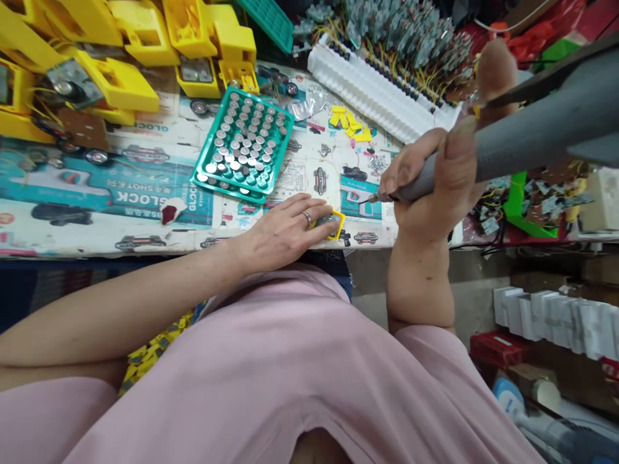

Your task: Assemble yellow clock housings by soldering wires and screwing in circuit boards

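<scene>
At the table's near edge, my left hand [285, 231] is closed over a small yellow plastic case [341, 225], its fingers covering most of the piece. Some grey shows inside the case between the fingers. My right hand [447, 171] grips a grey electric screwdriver [522, 138], which slants in from the upper right. Its thin bit [368, 200] points left and is apart from the yellow case, to the right of it. Just beyond my left hand lies a green tray [203, 169] with rows of round silver button cells.
Large yellow plastic shells [126, 87] crowd the back left. Behind the bit are small yellow pieces [349, 122] and scattered screws [380, 164]. A white foam rack [377, 93] of wired parts stands at the back. A bright green bin [525, 222] sits at right.
</scene>
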Tool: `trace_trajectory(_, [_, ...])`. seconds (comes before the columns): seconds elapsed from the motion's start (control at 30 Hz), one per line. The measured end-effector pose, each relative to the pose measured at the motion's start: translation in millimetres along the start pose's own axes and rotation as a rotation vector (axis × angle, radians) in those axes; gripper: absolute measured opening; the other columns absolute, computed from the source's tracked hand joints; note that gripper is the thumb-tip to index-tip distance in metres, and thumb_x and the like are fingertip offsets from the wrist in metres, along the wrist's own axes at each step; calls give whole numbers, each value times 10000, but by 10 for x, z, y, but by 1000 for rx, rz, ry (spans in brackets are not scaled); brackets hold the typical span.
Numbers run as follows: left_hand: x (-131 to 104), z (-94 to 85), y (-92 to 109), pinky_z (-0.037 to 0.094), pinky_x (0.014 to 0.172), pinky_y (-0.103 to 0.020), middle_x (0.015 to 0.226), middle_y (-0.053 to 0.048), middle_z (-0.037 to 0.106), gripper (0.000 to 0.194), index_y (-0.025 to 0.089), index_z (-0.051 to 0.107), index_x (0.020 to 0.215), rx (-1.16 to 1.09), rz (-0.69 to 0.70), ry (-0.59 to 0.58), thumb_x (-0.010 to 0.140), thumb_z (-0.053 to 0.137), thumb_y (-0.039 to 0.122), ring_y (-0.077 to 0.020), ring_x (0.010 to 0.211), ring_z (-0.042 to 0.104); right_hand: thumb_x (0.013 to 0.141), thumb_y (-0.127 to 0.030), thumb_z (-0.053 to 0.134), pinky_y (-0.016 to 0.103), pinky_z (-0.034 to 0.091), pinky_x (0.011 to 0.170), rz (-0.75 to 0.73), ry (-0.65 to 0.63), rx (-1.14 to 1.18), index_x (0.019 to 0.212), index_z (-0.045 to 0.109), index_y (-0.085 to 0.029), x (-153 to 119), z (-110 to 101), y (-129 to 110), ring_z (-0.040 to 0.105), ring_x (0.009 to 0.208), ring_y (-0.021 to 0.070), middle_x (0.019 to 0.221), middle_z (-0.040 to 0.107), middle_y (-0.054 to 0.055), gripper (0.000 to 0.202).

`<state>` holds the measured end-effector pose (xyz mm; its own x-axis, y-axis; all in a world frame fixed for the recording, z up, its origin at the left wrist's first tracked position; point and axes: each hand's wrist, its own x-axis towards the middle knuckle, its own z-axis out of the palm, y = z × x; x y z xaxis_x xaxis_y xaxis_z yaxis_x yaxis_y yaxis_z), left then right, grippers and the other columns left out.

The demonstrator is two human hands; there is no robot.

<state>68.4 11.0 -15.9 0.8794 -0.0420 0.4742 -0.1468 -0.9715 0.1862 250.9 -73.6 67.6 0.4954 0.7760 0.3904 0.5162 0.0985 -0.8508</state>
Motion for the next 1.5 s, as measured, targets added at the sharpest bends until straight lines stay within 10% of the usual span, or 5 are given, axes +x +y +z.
trace_trajectory(0.47, [-14,-70,-10,370,1200,-522,1400,-102,611,308,258,623,1244,15,-46,-150,976,493,180,-227,1326,562,857,-759,536,304,532,601,-124,307,-107,934,601,-257,12,-353,391,576,563,130,642,544,-14,512])
trace_trajectory(0.8, [45,-141,45,514,1072,-457,1407,-145,596,420,219,564,1384,-735,-486,87,985,509,336,-264,1282,596,1013,-451,301,539,436,1081,-568,751,-393,1402,306,-479,-592,-510,393,446,1388,269,1378,468,30,390])
trace_trajectory(0.9, [116,-297,138,562,1014,-416,1445,-152,582,542,210,427,1481,-1370,-832,138,1007,408,472,-252,1247,639,984,-297,438,449,587,792,-554,400,-365,1233,549,-444,-806,-289,245,688,897,222,972,665,9,310])
trace_trajectory(1.03, [140,-412,238,561,1039,-425,1509,-200,519,604,138,361,1512,-1729,-1130,69,1018,306,482,-273,1320,599,915,-281,639,416,617,862,-285,-122,-233,1299,583,-325,-794,44,114,672,1136,243,1236,688,66,391])
trace_trajectory(1.5, [-112,-549,357,507,1101,-450,1444,-196,582,607,120,304,1550,-1843,-1199,302,1024,270,422,-264,1283,630,877,-322,650,413,558,1044,-204,-295,-147,1372,536,-212,-677,509,-18,656,1211,218,1347,668,96,519])
